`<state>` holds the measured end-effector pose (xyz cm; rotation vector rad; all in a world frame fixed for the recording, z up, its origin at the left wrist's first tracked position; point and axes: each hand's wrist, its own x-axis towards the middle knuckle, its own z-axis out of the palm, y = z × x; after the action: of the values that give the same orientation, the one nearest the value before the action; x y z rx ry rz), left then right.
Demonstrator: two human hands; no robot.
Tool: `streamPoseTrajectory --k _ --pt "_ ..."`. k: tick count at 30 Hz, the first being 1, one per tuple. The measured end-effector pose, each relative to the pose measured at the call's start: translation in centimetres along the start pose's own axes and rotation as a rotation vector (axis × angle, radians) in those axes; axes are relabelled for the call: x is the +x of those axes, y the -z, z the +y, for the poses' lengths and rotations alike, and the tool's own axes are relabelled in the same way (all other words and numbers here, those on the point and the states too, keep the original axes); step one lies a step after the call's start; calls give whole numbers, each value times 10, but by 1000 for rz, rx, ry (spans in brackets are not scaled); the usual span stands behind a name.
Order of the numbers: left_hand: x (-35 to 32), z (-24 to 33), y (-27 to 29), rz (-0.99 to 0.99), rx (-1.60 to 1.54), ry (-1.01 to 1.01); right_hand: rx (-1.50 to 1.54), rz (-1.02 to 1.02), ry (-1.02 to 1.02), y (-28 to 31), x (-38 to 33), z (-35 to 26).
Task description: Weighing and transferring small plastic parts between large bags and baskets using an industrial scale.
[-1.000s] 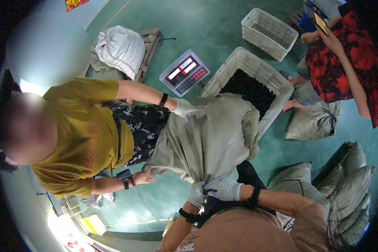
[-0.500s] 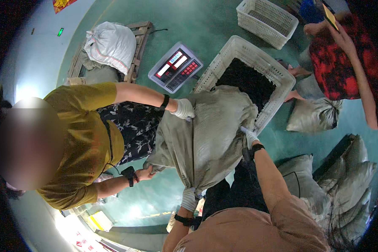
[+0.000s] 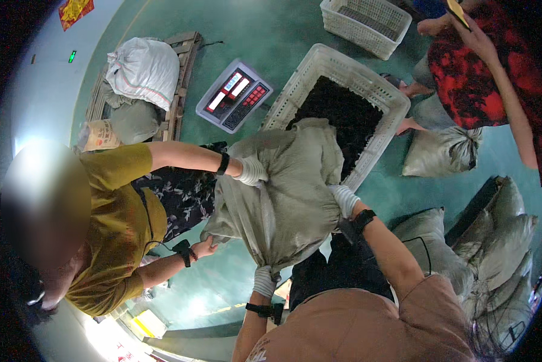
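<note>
In the head view, low in the centre of the frame, my left grip point(image 3: 263, 282) is closed around the bunched lower end of the grey sack point(image 3: 301, 187). My right grip point(image 3: 344, 200), right of centre, touches the sack's edge; I cannot tell how firmly it closes. The sack fills mid-frame, overlapping the white crate point(image 3: 337, 67) of dark material point(image 3: 346, 114) above.
</note>
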<state>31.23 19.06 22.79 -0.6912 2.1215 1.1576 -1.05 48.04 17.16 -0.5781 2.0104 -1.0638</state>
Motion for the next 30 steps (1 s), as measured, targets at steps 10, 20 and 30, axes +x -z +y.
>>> streamPoseTrajectory --k 10,20,30 --pt "-29 70 23 191 -491 283 -347 65 176 14 -5 -90" --pt "-91 147 15 368 -757 100 163 223 135 -9 -3 -100" --pt "-85 111 15 370 -962 374 281 279 66 -2 -18 -108"
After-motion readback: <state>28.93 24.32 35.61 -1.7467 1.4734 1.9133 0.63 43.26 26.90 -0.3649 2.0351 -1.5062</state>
